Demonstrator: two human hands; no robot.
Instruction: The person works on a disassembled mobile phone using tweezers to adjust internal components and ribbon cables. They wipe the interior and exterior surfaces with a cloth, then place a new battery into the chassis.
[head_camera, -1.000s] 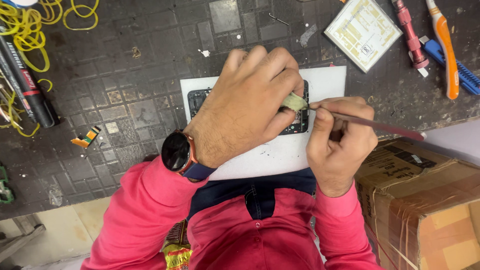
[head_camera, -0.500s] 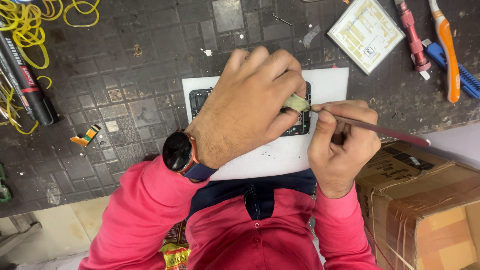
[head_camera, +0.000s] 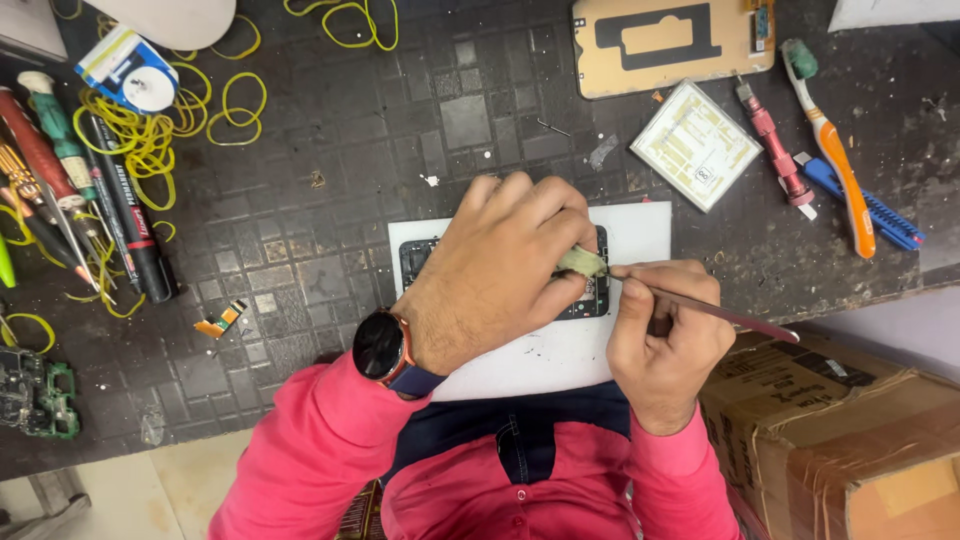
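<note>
Phone (head_camera: 598, 290): thin, fragile; best held flat by its edges.
Left hand (head_camera: 500, 270): presses down on it, fingers together.
Right hand (head_camera: 665, 335): pinches tool (head_camera: 720, 312), tip beside left fingertips.

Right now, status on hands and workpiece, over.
Left hand pressing the dark phone frame on white sheet. Right hand holds thin tool, tip at frame edge. Nothing obstructing.

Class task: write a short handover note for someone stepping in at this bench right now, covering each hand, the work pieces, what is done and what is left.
Left hand: pressed flat over the opened phone, a pale wad at its fingers.
Right hand: grips a thin tool, tip at the phone's right edge.
Phone lies on a white sheet on the dark mat.
Done: phone is open.
Left: work at that edge; progress is hidden by the hands.
</note>
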